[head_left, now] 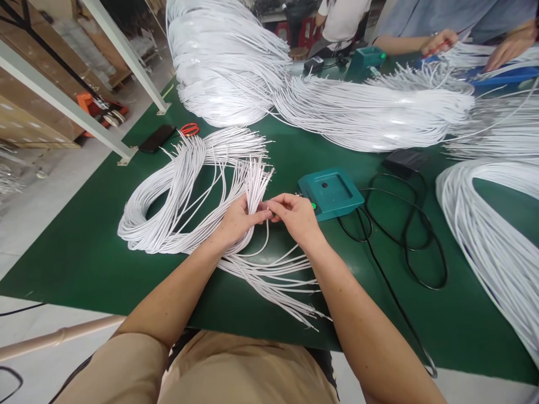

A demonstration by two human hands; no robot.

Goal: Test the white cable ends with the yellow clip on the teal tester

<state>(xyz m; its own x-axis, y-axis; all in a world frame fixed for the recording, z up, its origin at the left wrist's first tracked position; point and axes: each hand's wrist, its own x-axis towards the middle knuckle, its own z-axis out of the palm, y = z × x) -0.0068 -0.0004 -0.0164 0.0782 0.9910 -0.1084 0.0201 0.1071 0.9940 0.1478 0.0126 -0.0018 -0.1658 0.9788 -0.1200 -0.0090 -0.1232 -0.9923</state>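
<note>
A bundle of white cables (255, 182) stands up out of my left hand (241, 220), whose fingers are wrapped round it. Just to the right, my right hand (295, 216) pinches the end of a single white cable (266, 238), thumb and fingertips pressed together beside the left thumb. The pinched tip itself is mostly hidden by the fingers. The rest of the cables run left into a loose coil (138, 219) on the green table. More cable ends (286, 294) fan out beneath my forearms. Close to my right knuckles lies a teal device (330, 191) with a lit green light.
Large heaps of white cables lie at the back (227, 62) and on the right (475, 207). A black cord (404, 241) loops from the teal device. Red-handled scissors (189, 129) and a dark phone (157, 138) lie back left. A co-worker's hand (440, 42) holds a red tool across the table.
</note>
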